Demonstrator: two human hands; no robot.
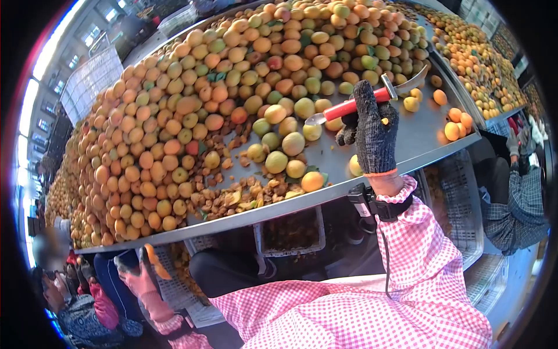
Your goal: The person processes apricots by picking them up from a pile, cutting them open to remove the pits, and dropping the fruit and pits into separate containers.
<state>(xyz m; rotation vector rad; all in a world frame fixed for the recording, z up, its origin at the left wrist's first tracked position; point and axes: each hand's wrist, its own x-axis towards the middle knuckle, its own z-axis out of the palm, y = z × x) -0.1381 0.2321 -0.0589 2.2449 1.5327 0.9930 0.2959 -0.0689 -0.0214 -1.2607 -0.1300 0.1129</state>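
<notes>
My right hand (pixel 375 128), in a dark knit glove, is closed around the red handle of a knife (pixel 354 108) above the metal table (pixel 415 139). Its curved blade points to the upper right, and a short metal tip sticks out at the other end. At the lower left, below the table edge, my left hand (pixel 139 273) has its thumb and fingers spread in a V. An orange apricot piece (pixel 156 262) lies right alongside the thumb, over a crate (pixel 203 314) with orange pieces. Loose apricots (pixel 285 139) lie to the left of the knife.
A large heap of apricots (pixel 232 75) covers most of the table. Brown pits (pixel 256 195) are piled near its front edge. Beneath stands a white crate (pixel 290 232) with dark contents. People sit at the left (pixel 93 314) and right (pixel 517 203). Another apricot heap (pixel 476 64) is at the right.
</notes>
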